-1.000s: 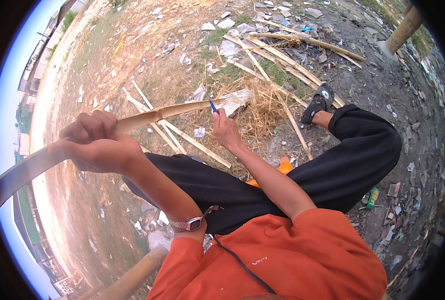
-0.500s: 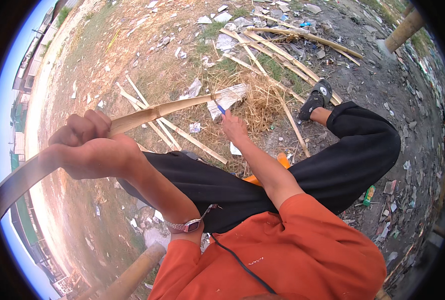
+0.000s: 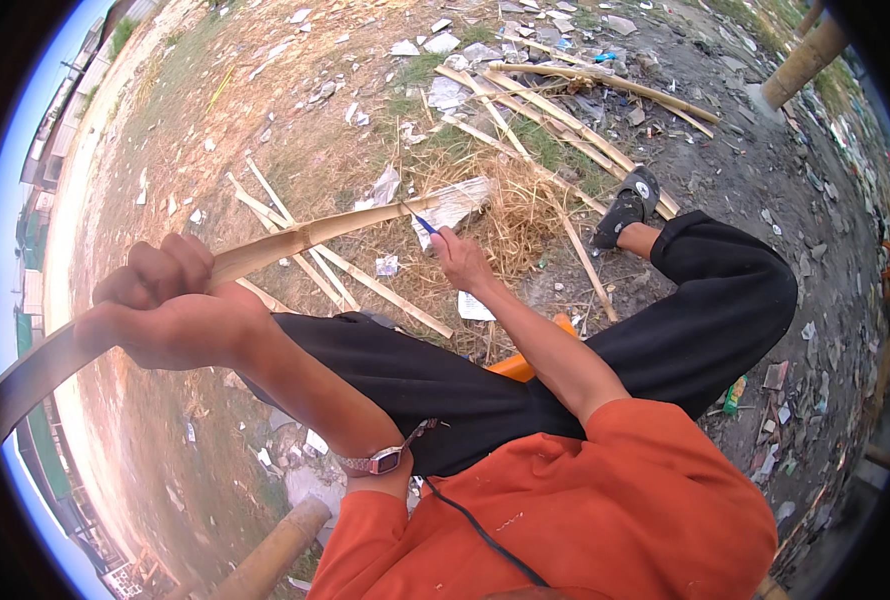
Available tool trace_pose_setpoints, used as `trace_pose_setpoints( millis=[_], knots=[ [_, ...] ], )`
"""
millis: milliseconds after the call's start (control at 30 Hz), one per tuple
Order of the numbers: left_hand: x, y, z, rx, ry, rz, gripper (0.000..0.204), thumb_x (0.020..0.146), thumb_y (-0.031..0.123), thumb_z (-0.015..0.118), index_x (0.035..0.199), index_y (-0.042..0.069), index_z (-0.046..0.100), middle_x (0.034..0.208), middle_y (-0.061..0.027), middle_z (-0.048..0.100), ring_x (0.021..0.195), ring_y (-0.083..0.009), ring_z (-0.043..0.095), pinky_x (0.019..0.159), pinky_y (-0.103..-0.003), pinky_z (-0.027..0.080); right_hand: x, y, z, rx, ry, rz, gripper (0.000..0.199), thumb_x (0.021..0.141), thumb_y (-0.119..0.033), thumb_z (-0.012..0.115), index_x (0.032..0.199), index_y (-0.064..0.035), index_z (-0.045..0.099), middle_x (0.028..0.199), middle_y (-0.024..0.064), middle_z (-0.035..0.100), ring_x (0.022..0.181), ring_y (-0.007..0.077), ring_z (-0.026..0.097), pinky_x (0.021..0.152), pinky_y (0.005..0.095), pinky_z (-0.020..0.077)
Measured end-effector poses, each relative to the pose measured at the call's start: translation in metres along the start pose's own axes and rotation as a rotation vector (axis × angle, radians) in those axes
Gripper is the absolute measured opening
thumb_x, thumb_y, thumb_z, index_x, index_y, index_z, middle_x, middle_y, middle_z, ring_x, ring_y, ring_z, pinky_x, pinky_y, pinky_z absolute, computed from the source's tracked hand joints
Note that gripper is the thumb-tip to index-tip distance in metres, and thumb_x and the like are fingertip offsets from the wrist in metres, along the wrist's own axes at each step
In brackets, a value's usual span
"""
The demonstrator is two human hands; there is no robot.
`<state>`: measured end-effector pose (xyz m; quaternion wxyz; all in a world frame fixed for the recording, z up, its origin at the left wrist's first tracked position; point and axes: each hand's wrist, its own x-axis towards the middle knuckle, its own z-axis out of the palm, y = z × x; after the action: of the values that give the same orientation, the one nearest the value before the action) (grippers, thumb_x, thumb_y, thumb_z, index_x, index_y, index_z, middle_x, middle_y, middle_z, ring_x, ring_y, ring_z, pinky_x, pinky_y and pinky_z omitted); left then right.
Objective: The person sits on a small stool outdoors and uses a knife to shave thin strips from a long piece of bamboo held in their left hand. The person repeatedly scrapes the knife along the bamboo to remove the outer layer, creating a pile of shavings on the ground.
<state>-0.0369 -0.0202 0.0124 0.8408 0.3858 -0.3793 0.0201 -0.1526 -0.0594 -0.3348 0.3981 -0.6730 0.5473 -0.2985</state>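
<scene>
A long bamboo strip (image 3: 265, 250) is gripped in the closed left hand (image 3: 170, 310) and runs from 8 o'clock at the picture's rim toward 1 o'clock of that hand — its far end reaching the right hand (image 3: 460, 262). The right hand is closed on a blue-handled knife (image 3: 423, 222), whose blade is laid against the strip's tip, above a heap of dry straw (image 3: 515, 215).

Bright, even daylight fills the scene, with soft, faint shadows. Pale sky glares along the left rim of the frame. Strong fisheye distortion bends the ground and horizon into a curve, and black vignette corners surround the circular picture. The centre is sharp; the edges turn slightly soft.
</scene>
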Motion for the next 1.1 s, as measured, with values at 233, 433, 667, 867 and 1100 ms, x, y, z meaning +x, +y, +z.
trace_pose_setpoints(
  millis=[233, 433, 667, 867, 1100],
  knots=[
    [0.0, 0.001, -0.01, 0.023, -0.013, 0.002, 0.053, 0.09, 0.055, 0.035, 0.06, 0.015, 0.017, 0.05, 0.0041, 0.013, 0.043, -0.0081, 0.009, 0.041, -0.025, 0.007, 0.016, 0.015, 0.019, -0.333, 0.076, 0.127, 0.029, 0.093, -0.035, 0.036, 0.094, -0.0082, 0.046, 0.068, 0.0242, 0.059, 0.066, 0.0441, 0.059, 0.061, 0.053, 0.0464],
    [0.006, -0.003, -0.016, 0.013, -0.061, 0.022, 0.049, 0.092, 0.053, 0.033, 0.063, 0.015, 0.019, 0.049, 0.0039, 0.014, 0.042, -0.0077, 0.01, 0.039, -0.024, 0.009, 0.027, 0.038, 0.04, -0.46, 0.019, 0.211, 0.029, 0.093, -0.034, 0.038, 0.096, -0.0066, 0.049, 0.073, 0.0199, 0.063, 0.072, 0.0401, 0.062, 0.063, 0.0509, 0.0494],
    [0.004, -0.002, -0.025, -0.019, -0.08, -0.011, 0.05, 0.09, 0.056, 0.033, 0.063, 0.016, 0.022, 0.048, 0.0045, 0.017, 0.041, -0.0062, 0.011, 0.038, -0.023, 0.01, 0.026, 0.072, -0.019, -0.618, -0.14, 0.316, 0.037, 0.092, -0.032, 0.041, 0.092, -0.0021, 0.062, 0.091, 0.0182, 0.065, 0.082, 0.033, 0.064, 0.071, 0.0431, 0.0511],
    [0.002, -0.005, -0.019, -0.086, -0.25, -0.05, 0.052, 0.086, 0.061, 0.036, 0.061, 0.017, 0.024, 0.048, 0.0051, 0.015, 0.041, -0.0064, 0.009, 0.039, -0.023, 0.01, -0.004, -0.018, -0.059, -0.023, -0.205, 0.219, 0.044, 0.093, -0.035, 0.035, 0.084, 0.0014, 0.058, 0.079, 0.0211, 0.061, 0.077, 0.0364, 0.06, 0.071, 0.0434, 0.0458],
    [0.021, -0.021, -0.05, -0.788, -0.822, -0.228, 0.054, 0.083, 0.063, 0.038, 0.06, 0.016, 0.028, 0.045, 0.0059, 0.017, 0.038, -0.0054, 0.009, 0.034, -0.023, 0.01, -0.065, -0.156, -0.072, 0.204, -0.034, -0.099, 0.036, 0.094, -0.032, 0.037, 0.083, -0.0013, 0.051, 0.056, 0.0203, 0.051, 0.053, 0.0381, 0.052, 0.051, 0.0429, 0.0396]
  ],
)
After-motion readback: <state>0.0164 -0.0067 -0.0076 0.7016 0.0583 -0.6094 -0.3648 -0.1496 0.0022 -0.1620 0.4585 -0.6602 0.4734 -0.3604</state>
